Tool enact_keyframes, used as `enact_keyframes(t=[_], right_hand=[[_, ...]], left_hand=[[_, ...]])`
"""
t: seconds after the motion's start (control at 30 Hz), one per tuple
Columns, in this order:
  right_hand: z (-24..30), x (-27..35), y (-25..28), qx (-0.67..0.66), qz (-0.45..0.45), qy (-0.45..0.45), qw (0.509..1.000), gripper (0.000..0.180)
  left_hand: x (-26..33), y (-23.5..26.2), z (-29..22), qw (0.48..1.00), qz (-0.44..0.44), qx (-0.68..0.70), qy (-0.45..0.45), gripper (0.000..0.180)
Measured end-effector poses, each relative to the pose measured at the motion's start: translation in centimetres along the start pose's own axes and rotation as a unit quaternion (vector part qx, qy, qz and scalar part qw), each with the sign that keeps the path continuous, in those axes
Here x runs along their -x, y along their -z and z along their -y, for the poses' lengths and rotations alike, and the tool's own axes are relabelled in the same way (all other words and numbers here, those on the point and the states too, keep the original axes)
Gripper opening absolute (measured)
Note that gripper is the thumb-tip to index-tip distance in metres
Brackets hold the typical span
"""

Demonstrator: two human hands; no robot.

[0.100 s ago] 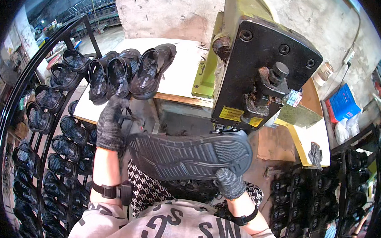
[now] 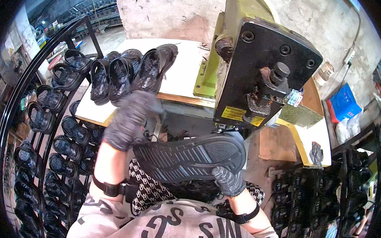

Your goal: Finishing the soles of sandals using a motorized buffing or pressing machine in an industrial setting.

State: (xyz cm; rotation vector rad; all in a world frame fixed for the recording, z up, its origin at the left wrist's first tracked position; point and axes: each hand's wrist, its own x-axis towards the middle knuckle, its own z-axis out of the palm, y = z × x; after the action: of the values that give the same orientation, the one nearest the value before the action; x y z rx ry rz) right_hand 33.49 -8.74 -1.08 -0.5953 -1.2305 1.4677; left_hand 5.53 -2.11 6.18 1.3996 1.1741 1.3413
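A black sandal [image 2: 187, 157] is held sole-up above my lap, its ribbed underside facing me and its right end close under the machine head. My right hand [image 2: 229, 182], in a grey knit glove, grips the sandal's near right edge, thumb on the sole and the other fingers hidden beneath. My gloved left hand [image 2: 130, 120] is raised by the sandal's left end, in front of the finished-looking sandals on the table. Motion smears its fingers, so their pose is unclear. The black machine head [image 2: 264, 75] with its green body stands just beyond the sandal.
Three black sandals [image 2: 123, 72] stand in a row on the white table [image 2: 183, 70]. A rack [image 2: 41, 161] of sandals rises at the left, and another rack [image 2: 317, 198] at the right. An open metal box [image 2: 308, 107] and a blue package [image 2: 345, 105] lie right of the machine.
My left hand has moved right and slightly up, away from the front of the left sandals. The held sandal has shifted a little, its right end drawing slightly left; my right hand still grips it.
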Motion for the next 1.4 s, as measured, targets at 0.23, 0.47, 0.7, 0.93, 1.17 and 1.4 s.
enact_keyframes(t=[0.23,0.47,0.7,0.93,1.17,1.4], right_hand=[[1.5,0.3,0.8,0.050,-0.028,-0.016,0.998,0.092],[-6.2,7.5,4.1,0.123,-0.112,-0.090,0.982,0.072],[2.0,6.1,9.7,0.184,-0.176,-0.001,0.967,0.056],[3.8,5.3,8.2,0.234,-0.124,-0.057,0.963,0.049],[-0.6,0.6,-2.2,-0.108,0.071,-0.293,0.947,0.079],[-3.2,-8.3,-4.8,-0.192,0.045,-0.332,0.923,0.062]], left_hand=[[4.3,-10.0,-1.4,0.974,0.207,-0.091,-0.023,0.046],[6.9,-11.3,0.8,0.994,0.104,0.014,0.002,0.046],[7.8,-12.1,2.5,0.982,0.152,0.116,0.014,0.050],[7.8,-9.7,2.5,0.970,0.116,0.212,0.001,0.062],[7.5,-2.1,0.9,0.802,0.159,-0.354,-0.454,0.051],[0.9,2.4,4.1,0.740,-0.061,-0.490,-0.456,0.054]])
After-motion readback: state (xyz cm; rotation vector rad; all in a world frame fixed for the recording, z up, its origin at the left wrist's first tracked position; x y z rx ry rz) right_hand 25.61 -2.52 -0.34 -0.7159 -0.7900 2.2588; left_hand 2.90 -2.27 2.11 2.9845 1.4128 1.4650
